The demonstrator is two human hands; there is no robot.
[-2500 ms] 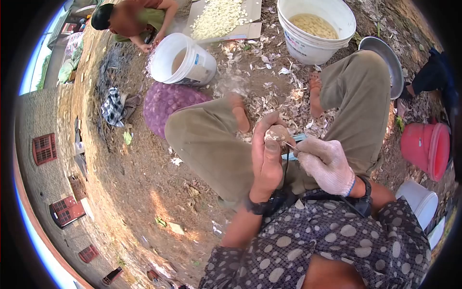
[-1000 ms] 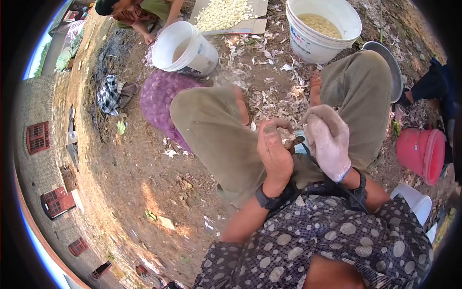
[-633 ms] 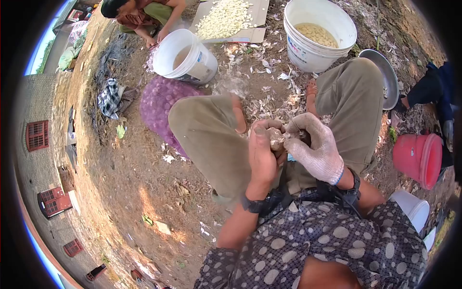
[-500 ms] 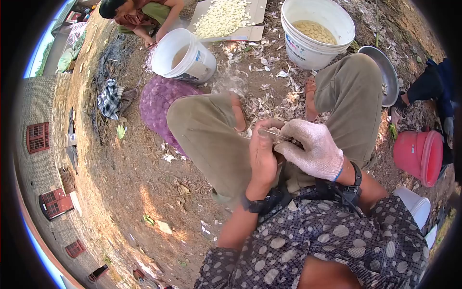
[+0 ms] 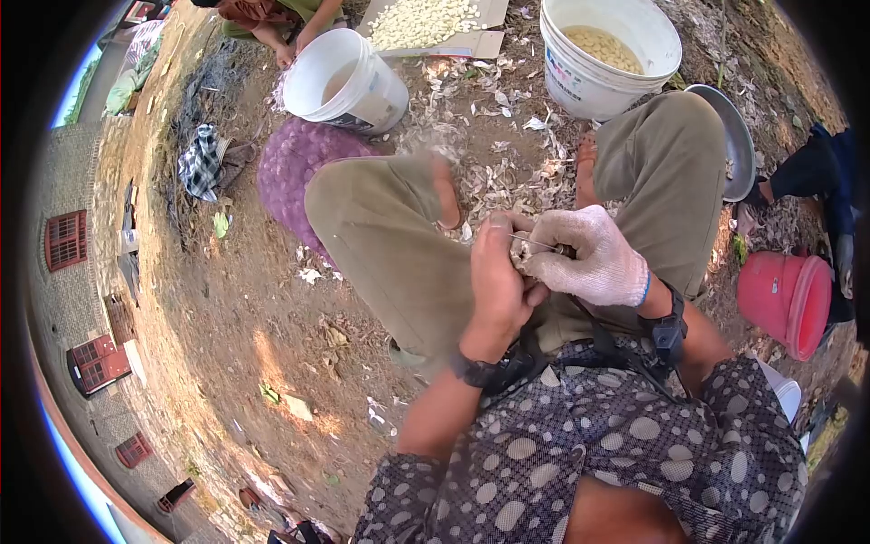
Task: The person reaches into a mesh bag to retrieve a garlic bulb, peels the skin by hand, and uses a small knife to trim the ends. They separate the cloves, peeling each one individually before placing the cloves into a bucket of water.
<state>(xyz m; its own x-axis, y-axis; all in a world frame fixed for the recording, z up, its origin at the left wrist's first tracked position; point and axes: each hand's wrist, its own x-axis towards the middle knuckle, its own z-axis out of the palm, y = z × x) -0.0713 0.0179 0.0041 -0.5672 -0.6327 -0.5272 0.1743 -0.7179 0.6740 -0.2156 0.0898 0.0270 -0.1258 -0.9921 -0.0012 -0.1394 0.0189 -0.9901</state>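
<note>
My bare left hand (image 5: 498,281) is closed around a pale garlic bulb (image 5: 520,254), held in front of my lap; its fingers hide part of the bulb. My right hand (image 5: 591,257), in a whitish knit glove, grips a small knife (image 5: 536,241) with a thin blade and a dark handle end showing. The blade lies across the top of the bulb, close to my left thumb. Both hands meet between my bent knees.
A purple net sack (image 5: 294,181) of garlic sits beyond my left knee. White buckets (image 5: 385,98) (image 5: 594,95) stand ahead, near cardboard (image 5: 485,43) with peeled cloves (image 5: 424,22). A metal basin (image 5: 739,136) and a red bucket (image 5: 770,295) are right. Another person (image 5: 263,14) crouches ahead-left.
The gloved right hand has turned slightly and the knife blade has shifted over the bulb, more of which shows. My left hand still holds it. The whole view has tilted a little.
</note>
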